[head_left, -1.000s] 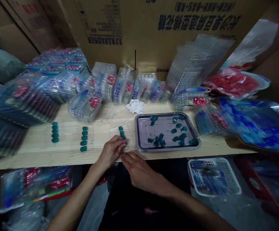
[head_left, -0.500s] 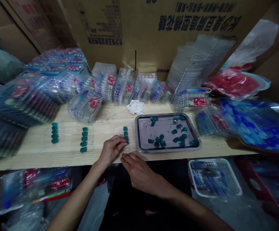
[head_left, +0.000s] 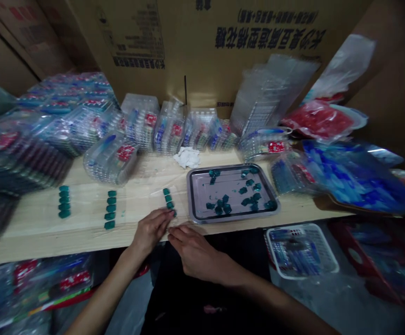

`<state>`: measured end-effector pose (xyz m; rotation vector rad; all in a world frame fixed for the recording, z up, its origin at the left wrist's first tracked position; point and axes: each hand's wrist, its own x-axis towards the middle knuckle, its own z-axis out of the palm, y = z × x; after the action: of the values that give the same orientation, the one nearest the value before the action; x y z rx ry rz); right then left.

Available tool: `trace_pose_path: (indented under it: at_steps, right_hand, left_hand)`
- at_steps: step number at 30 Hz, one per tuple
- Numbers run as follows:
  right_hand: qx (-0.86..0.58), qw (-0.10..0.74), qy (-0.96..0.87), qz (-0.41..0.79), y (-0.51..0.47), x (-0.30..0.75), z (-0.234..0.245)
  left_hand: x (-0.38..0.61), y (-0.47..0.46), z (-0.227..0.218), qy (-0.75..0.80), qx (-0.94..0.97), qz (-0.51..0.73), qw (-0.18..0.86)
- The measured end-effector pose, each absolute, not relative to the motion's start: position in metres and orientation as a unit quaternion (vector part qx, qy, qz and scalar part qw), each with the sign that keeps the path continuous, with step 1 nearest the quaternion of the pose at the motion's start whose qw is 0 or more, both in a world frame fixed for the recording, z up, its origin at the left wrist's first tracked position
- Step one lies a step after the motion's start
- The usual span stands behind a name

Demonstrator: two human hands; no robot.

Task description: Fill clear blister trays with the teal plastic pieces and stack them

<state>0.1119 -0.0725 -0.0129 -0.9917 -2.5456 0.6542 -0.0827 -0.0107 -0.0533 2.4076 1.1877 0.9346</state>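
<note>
Teal moulded pieces (head_left: 168, 198) stand in a row at one o'clock from your left hand (head_left: 150, 230), fingertips at the row's end, grip unclear; your right hand (head_left: 197, 253) rests loosely open. Probably light, slippery: pinch their edges.

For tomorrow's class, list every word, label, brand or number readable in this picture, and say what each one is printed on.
Large dark blue characters on the cardboard carton: upside down and too blurred to quote.
Smaller block of print on the same carton: too small to read.
Red labels on the clear plastic packs: too small and blurred to read.
Nothing here can be quoted with certainty.
</note>
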Motion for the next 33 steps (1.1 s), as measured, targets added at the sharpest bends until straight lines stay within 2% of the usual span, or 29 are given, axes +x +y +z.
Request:
trace_pose_path:
  at_steps: [3,6,9,11,13,16,20,22,27,33]
  right_hand:
    - [-0.359,0.196,-0.886,0.218,-0.062,0.125,-0.007]
    - [-0.483,0.211,-0.833,0.169,-0.040,0.160,-0.005]
    - [-0.605,0.146,-0.775,0.108,-0.016,0.209,-0.007]
    - [-0.629,0.080,-0.767,0.099,-0.004,0.236,-0.011]
    - [-0.632,0.055,-0.766,0.106,0.004,0.252,-0.016]
    - [-0.643,0.127,-0.742,0.137,0.009,0.251,-0.019]
    - [-0.602,0.285,-0.711,0.223,0.007,0.221,-0.015]
    - [-0.570,0.335,-0.708,0.249,0.003,0.205,-0.012]
    - [-0.540,0.402,-0.674,0.305,-0.002,0.181,-0.007]
    - [-0.526,0.405,-0.666,0.340,-0.001,0.166,-0.008]
  left_hand:
    - [-0.083,-0.012,-0.054,0.418,0.849,0.305,0.108]
    - [-0.082,-0.006,-0.051,0.439,0.844,0.301,0.069]
    - [-0.077,-0.001,-0.040,0.457,0.834,0.300,0.081]
    - [-0.068,-0.001,-0.027,0.473,0.817,0.314,0.100]
    - [-0.055,-0.003,-0.014,0.483,0.793,0.349,0.122]
    - [-0.024,-0.006,0.000,0.496,0.739,0.393,0.231]
    - [0.021,-0.001,-0.001,0.483,0.559,0.425,0.523]
    - [0.036,0.003,-0.005,0.452,0.473,0.443,0.613]
    - [0.037,0.008,-0.012,0.434,0.398,0.484,0.647]
    - [0.021,0.007,-0.010,0.452,0.402,0.491,0.627]
